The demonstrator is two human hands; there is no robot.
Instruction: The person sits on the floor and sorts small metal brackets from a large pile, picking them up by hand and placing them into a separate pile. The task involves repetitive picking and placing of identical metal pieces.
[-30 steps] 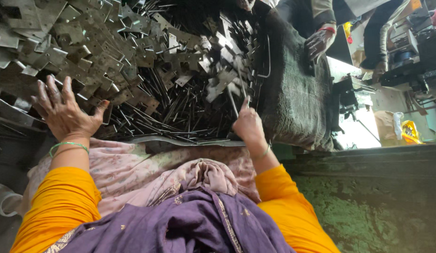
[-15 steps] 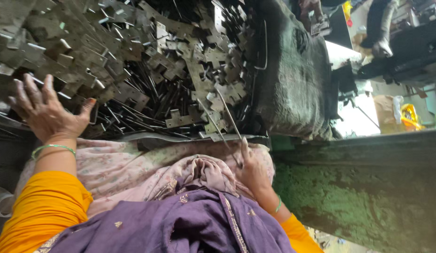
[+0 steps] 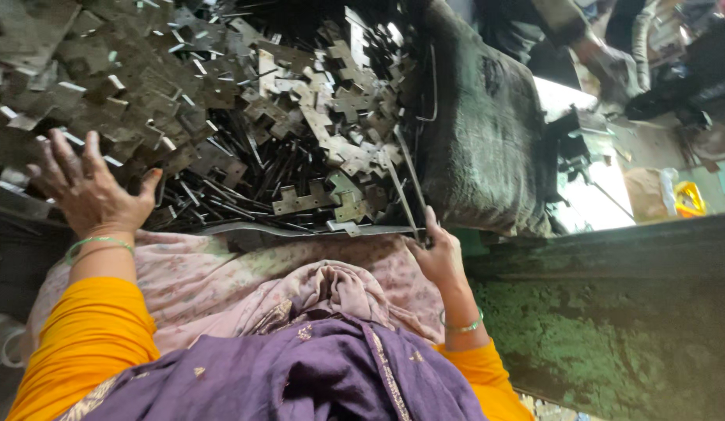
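Pinching a thin rod (image 3: 405,191) running up-frame, your right hand (image 3: 439,257) sits lower centre; your left hand (image 3: 90,191) spreads over plates (image 3: 222,101).

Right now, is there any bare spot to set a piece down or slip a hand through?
Free: the pink cloth between the left hand and right hand, below the curved metal strip. Crowded: the pile of cut metal pieces, up to the dark sack.

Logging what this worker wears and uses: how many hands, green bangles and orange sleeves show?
Hands: 2 (left hand, right hand)
Green bangles: 2 (left bangle, right bangle)
Orange sleeves: 2 (left sleeve, right sleeve)
Total: 6
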